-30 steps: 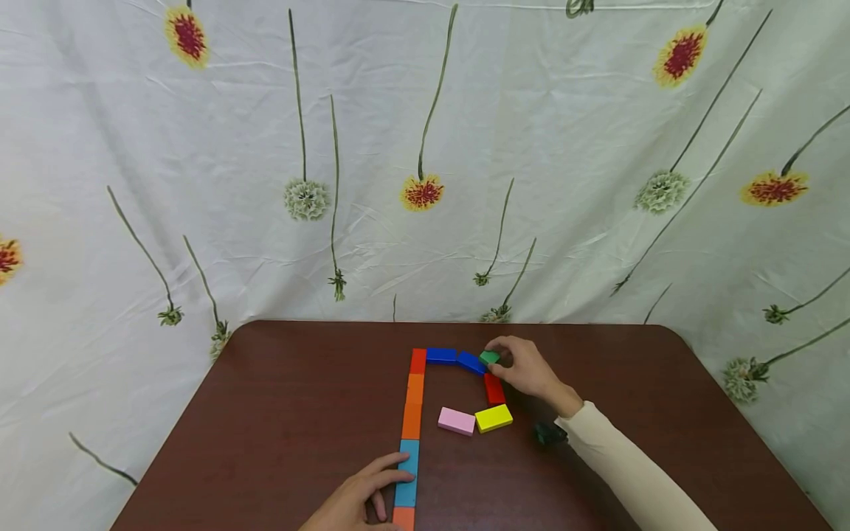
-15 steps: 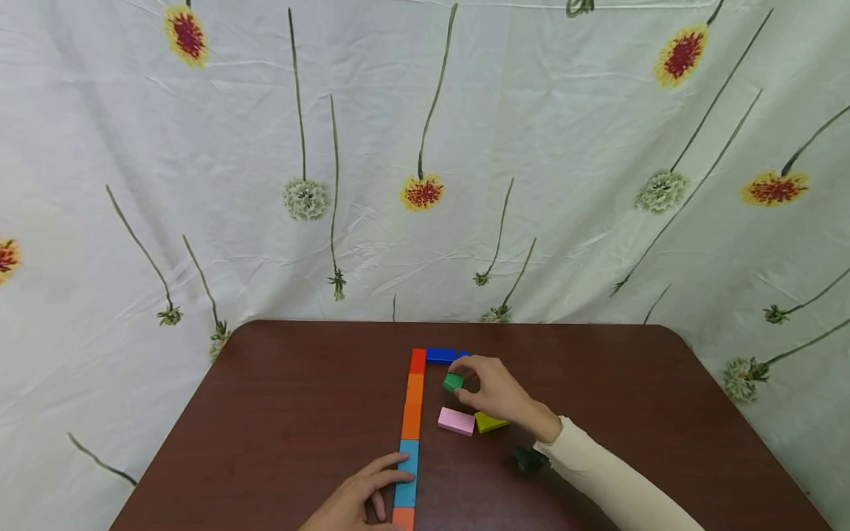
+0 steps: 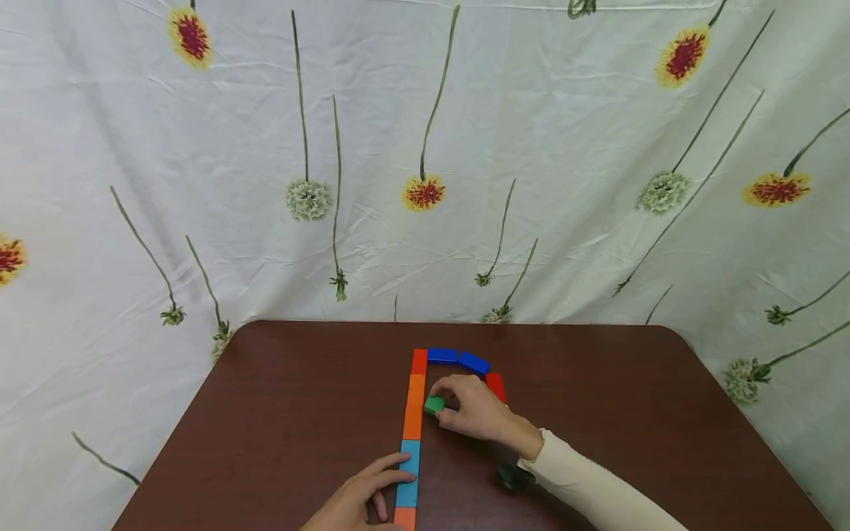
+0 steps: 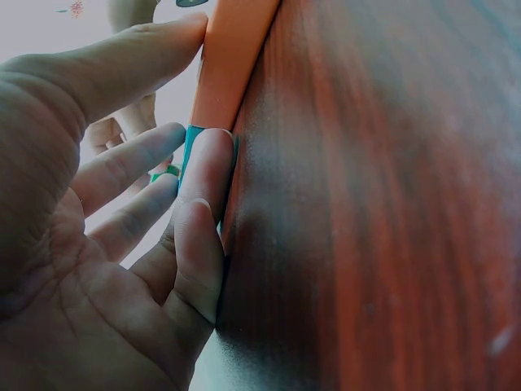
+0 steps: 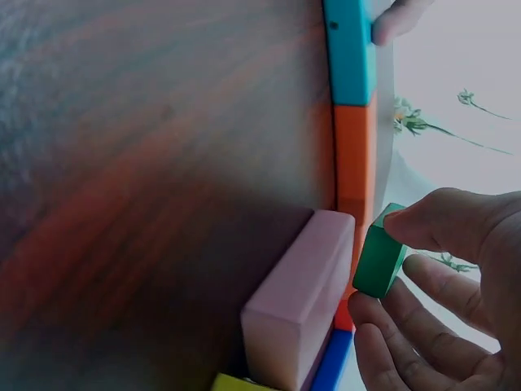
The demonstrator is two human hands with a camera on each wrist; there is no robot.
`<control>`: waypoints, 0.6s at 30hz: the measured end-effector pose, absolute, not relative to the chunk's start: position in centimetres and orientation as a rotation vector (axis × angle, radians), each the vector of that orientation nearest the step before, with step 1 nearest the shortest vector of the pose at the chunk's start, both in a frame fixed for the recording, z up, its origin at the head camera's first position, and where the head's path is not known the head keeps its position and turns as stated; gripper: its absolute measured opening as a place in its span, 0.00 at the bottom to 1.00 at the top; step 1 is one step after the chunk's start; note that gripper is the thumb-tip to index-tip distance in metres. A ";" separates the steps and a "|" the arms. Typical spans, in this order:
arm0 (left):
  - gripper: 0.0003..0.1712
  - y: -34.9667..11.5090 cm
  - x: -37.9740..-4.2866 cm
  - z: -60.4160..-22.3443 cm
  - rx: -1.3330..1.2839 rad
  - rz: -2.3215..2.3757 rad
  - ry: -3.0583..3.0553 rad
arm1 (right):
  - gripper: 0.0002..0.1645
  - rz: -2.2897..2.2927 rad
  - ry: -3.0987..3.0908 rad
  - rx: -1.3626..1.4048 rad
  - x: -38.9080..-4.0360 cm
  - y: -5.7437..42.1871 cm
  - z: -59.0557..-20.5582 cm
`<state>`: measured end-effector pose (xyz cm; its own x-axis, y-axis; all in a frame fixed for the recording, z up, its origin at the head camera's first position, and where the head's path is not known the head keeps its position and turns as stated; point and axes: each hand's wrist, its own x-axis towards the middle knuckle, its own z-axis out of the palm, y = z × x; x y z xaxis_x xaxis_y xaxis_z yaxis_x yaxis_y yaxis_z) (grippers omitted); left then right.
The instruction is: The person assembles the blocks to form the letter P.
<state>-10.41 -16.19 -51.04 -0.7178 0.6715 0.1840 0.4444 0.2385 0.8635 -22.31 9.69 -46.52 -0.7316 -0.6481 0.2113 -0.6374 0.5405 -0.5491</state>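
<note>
Between thumb and fingertips my right hand pinches a small green block, held just right of the row's orange blocks. The right wrist view shows the green block above a pink block, which the hand hides in the head view. My left hand rests its fingers on the light blue blocks of the row. In the left wrist view its thumb lies at the side of an orange-red block, other fingers near the light blue one.
A red block heads the straight row. From there blue blocks and another red block curve to the right. A yellow block shows partly beside the pink one. The dark brown table meets a flowered cloth behind.
My right hand has carried the green block leftward and nearer, from above the corner by the red block to beside the orange row. The left hand stays in place.
</note>
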 end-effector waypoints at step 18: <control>0.29 -16.1 -10.4 -51.2 1.095 1.480 2.310 | 0.13 -0.868 2.770 -1.115 -22.2 9.2 -46.9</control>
